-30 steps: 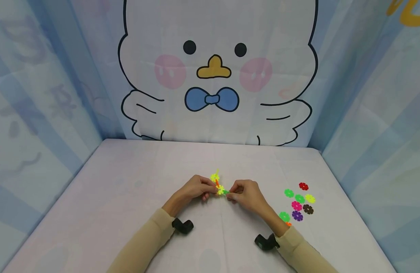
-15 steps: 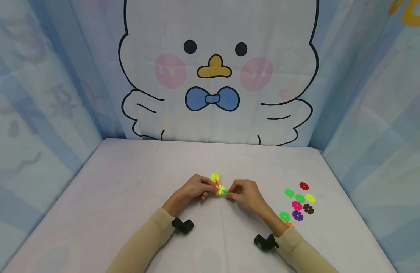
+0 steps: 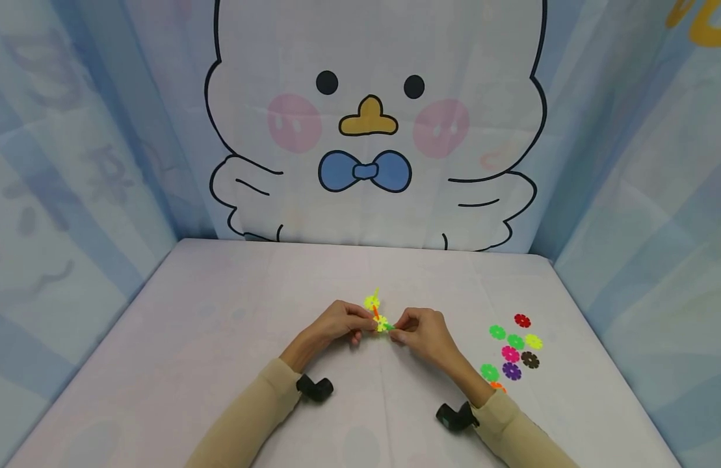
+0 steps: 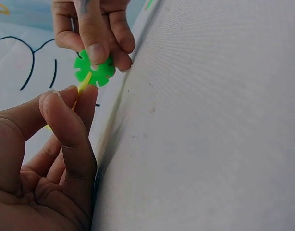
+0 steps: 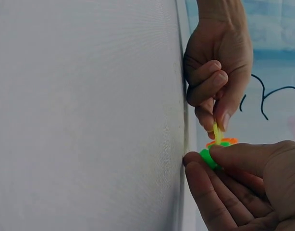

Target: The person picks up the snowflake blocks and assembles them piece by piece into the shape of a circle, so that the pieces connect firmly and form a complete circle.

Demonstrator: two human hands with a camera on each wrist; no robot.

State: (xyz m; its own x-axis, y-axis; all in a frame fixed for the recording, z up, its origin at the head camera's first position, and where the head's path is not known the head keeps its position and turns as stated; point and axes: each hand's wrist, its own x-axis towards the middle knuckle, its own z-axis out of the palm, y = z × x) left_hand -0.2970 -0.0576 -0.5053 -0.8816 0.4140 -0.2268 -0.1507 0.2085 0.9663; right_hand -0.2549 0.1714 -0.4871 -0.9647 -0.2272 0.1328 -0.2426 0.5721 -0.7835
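Near the middle of the table, my left hand (image 3: pixel 337 322) pinches a yellow notched plastic disc (image 3: pixel 381 324) between thumb and finger. Opposite it, my right hand (image 3: pixel 424 331) holds a green notched disc (image 4: pixel 103 74) by its edge. The yellow disc's edge meets the green disc at a slot in the left wrist view; how deep it sits cannot be told. Joined beyond the held yellow disc are an orange disc (image 3: pixel 376 312), seen edge-on, and another yellow disc (image 3: pixel 371 302), with a thin yellow piece standing up at the far end. Fingers hide parts of the chain.
Loose notched discs lie at the right of the table (image 3: pixel 266 286): red (image 3: pixel 522 320), yellow (image 3: pixel 534 341), pink (image 3: pixel 510 353), brown (image 3: pixel 530 359), purple (image 3: pixel 511 371), several green (image 3: pixel 489 372). An orange one (image 3: pixel 498 386) is partly hidden by the right sleeve. A printed curtain stands behind.
The left fingers and the disc chain have shifted very slightly to the right, toward the right hand. Both hands keep their pinch, and the loose discs lie as before.
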